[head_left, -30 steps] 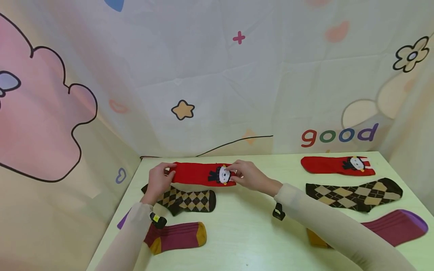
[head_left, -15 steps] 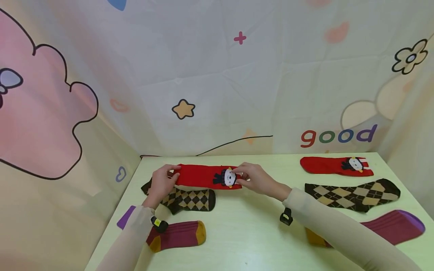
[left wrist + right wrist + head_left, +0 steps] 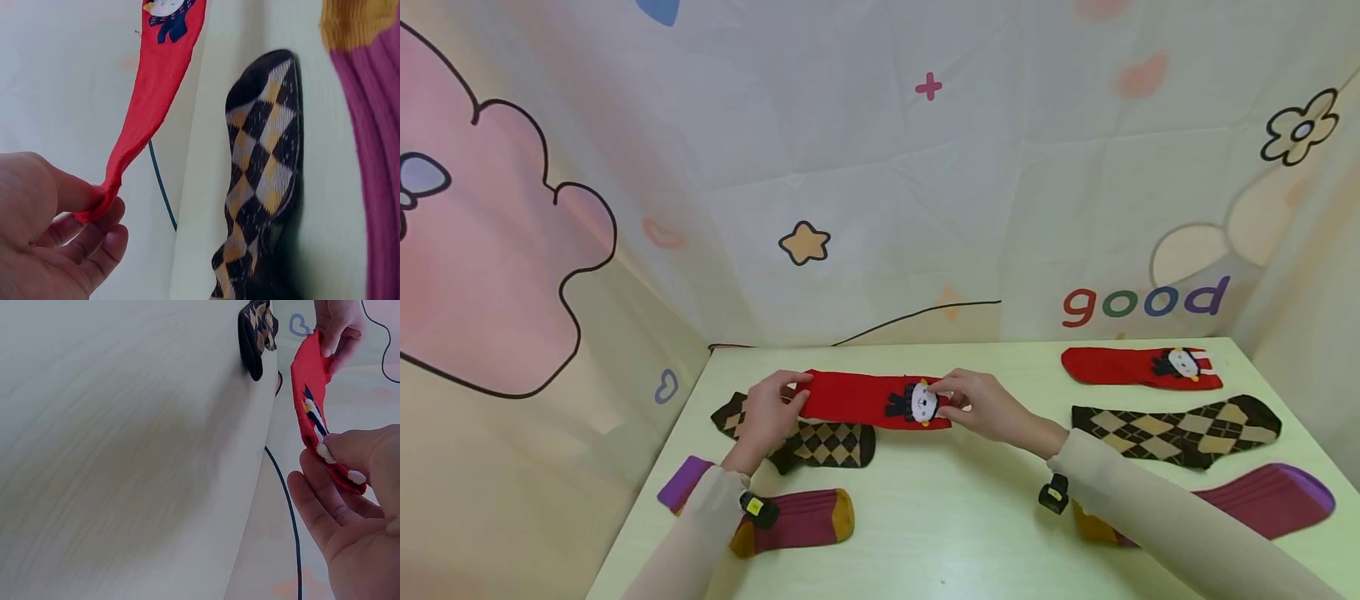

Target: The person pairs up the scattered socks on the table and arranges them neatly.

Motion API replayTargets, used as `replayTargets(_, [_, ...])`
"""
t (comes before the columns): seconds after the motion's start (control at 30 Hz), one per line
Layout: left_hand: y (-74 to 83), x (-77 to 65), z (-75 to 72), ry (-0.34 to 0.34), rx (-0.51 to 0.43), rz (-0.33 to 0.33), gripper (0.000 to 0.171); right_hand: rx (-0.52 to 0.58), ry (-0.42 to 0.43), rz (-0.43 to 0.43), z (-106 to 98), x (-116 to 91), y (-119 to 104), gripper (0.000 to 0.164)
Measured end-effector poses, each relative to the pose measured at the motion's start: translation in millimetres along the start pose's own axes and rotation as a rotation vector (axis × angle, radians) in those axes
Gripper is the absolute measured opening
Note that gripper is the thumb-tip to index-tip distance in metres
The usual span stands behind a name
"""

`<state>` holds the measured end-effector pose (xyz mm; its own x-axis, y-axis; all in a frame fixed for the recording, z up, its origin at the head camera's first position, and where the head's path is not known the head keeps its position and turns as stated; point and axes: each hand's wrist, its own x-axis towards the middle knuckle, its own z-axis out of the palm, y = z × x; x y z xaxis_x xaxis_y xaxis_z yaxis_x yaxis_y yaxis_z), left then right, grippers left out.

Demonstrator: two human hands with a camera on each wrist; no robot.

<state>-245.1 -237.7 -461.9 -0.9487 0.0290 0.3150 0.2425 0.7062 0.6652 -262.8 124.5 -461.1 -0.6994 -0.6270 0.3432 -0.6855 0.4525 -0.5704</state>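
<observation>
A red sock (image 3: 850, 397) with a white animal face and a dark scarf is stretched level between both hands, raised above the table. My left hand (image 3: 769, 412) pinches its plain end between thumb and fingers. At the end with the face, my right hand (image 3: 988, 407) pinches the fabric, thumb on top in the right wrist view. Under and in front of the red sock lies a brown and tan argyle sock (image 3: 831, 444), partly covered by the left hand. A maroon sock (image 3: 805, 518) with mustard heel and toe lies nearer, partly behind the left sleeve.
On the right side of the table (image 3: 940, 533) lie another red sock (image 3: 1112, 367), an argyle sock (image 3: 1180, 429) and a maroon sock (image 3: 1262, 504), the last partly covered by the right sleeve. A printed curtain (image 3: 880, 167) hangs behind the table.
Both hands have moved slightly right and toward the near side, carrying the red sock with them. More of the argyle sock and of the maroon sock's purple end shows at left.
</observation>
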Motion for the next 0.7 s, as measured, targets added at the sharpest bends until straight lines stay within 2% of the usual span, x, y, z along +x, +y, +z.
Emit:
replayTargets(0.33, [13.3,-11.1,11.9,0.021,-0.022,0.030,0.027,-0.009,0.009,0.044,-8.0,-23.4,0.7,0.036])
replayTargets(0.5, [20.4,-15.2,16.3,0.006,-0.050,0.031,0.028,-0.012,0.005,0.081,-13.8,-34.6,-3.3,0.036])
replayTargets(0.7, [28.9,-20.9,20.3,-0.008,-0.059,0.035,0.028,-0.016,0.013,0.089,-19.2,-47.7,-4.3,0.034])
